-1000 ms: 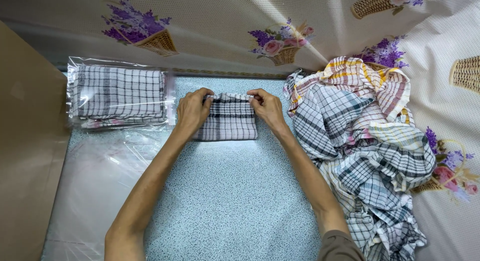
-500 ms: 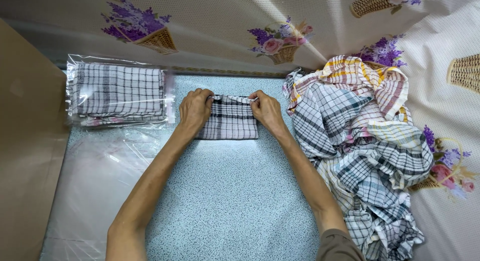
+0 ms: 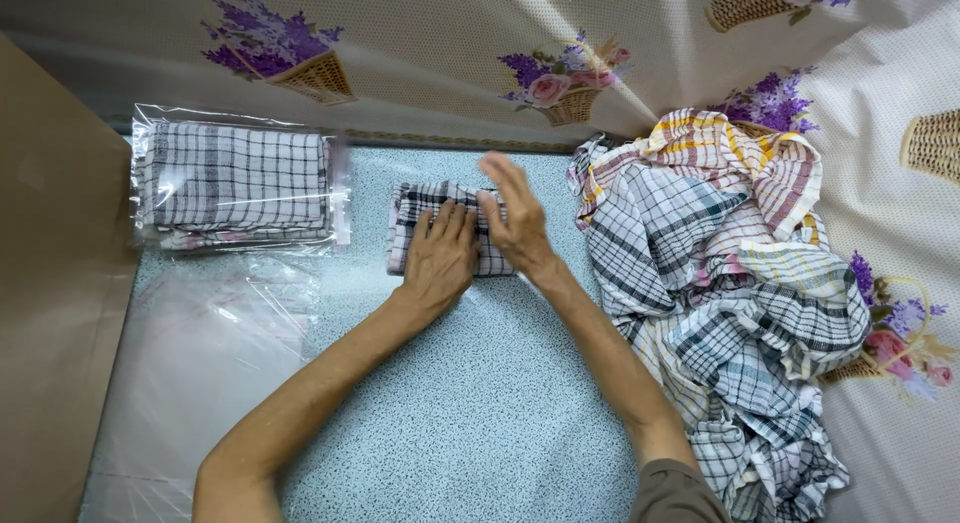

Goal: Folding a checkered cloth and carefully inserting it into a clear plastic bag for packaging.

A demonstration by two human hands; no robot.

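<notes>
A folded black-and-white checked cloth (image 3: 412, 205) lies on the speckled blue table (image 3: 470, 413) near its far edge. My left hand (image 3: 440, 258) rests flat on the cloth's middle, fingers together and pointing away from me. My right hand (image 3: 515, 218) lies next to it on the cloth's right part, fingers stretched out and slightly raised. Neither hand grips anything.
A clear plastic bag of folded checked cloths (image 3: 235, 178) sits at the far left, with empty clear bags (image 3: 215, 333) in front of it. A heap of loose checked cloths (image 3: 720, 273) lies on the right. A floral sheet (image 3: 480, 53) hangs behind. A brown board (image 3: 50, 303) borders the left.
Both hands moved from the cloth's outer edges to its middle. The cloth now looks narrower, folded in on itself, with both palms lying on top.
</notes>
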